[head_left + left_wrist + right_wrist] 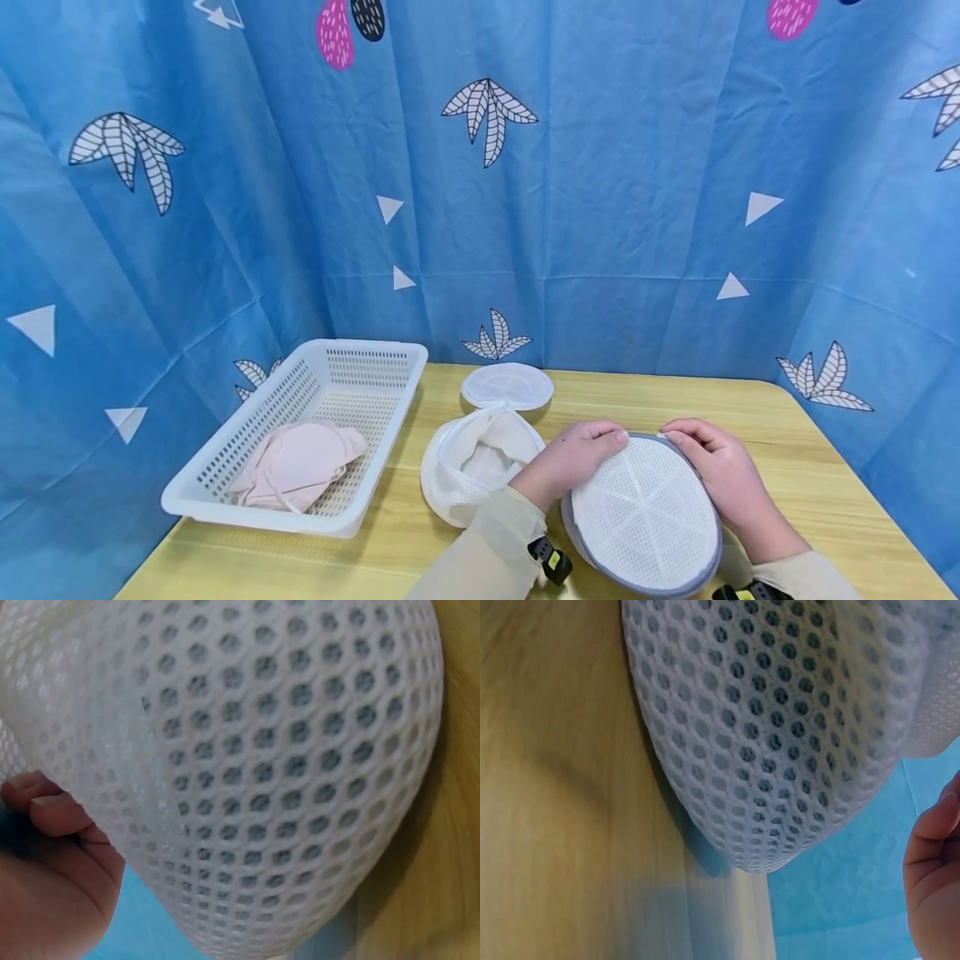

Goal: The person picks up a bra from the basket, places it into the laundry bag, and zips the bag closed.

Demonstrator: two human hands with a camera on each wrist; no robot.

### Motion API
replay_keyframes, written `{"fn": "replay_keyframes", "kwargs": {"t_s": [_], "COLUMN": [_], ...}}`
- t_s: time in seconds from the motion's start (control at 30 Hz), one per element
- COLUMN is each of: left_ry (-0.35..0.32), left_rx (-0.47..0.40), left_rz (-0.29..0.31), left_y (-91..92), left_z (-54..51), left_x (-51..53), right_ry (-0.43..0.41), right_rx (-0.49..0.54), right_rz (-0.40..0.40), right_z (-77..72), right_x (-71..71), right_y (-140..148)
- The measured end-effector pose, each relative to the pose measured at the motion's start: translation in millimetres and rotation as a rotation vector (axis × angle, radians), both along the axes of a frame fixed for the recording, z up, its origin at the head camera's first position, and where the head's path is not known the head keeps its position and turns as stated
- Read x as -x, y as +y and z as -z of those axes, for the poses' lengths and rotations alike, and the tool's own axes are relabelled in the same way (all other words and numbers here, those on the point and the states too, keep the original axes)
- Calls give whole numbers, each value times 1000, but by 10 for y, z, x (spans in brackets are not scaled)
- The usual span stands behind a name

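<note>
A round white mesh laundry bag (pixel 648 521) with grey trim stands near the table's front edge, its flat round face toward me. At the upper left of its rim, my left hand (pixel 572 460) pinches the edge between thumb and fingers. My right hand (pixel 723 479) pinches the rim at the upper right, close to a small white tab. Both wrist views are filled largely by the bag's bulging mesh side (pixel 277 750), with the left hand's fingertips at its edge. Whatever the bag contains is hidden.
Left of my hands, a second white mesh bag (pixel 442 479) lies open, its round lid (pixel 507 387) folded back. Farther left is a white plastic basket (pixel 408 417) holding a pale pink padded fabric item (pixel 303 462). A blue patterned curtain (pixel 600 208) surrounds the wooden table (pixel 765 417).
</note>
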State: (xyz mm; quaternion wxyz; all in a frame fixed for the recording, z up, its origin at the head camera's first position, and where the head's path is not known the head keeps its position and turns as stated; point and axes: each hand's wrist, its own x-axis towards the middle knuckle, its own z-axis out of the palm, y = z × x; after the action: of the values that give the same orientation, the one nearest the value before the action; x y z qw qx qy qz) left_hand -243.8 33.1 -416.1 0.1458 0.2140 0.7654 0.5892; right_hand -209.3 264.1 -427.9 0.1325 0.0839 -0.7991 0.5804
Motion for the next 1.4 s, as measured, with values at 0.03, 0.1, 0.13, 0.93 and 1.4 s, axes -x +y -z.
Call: {"fn": "replay_keyframes", "kwargs": {"t_s": [0.03, 0.1, 0.13, 0.93, 1.4], "left_ry": [-3, -10, -13, -37, 25], "left_rx": [-6, -21, -27, -200, -182], "left_rz": [-4, -6, -12, -247, -219], "left_y": [-2, -5, -7, 44, 60], "left_z": [5, 11, 13, 25, 52], "left_x": [2, 8, 12, 34, 39], "right_ry": [-1, 3, 4, -6, -48], "right_rx": [-3, -8, -5, 393, 386], "right_rz": [0, 1, 3, 4, 29], "right_z": [-2, -6, -10, 3, -4], "right_x": [-1, -3, -4, 33, 33], "right_y": [-1, -1, -1, 80, 89]}}
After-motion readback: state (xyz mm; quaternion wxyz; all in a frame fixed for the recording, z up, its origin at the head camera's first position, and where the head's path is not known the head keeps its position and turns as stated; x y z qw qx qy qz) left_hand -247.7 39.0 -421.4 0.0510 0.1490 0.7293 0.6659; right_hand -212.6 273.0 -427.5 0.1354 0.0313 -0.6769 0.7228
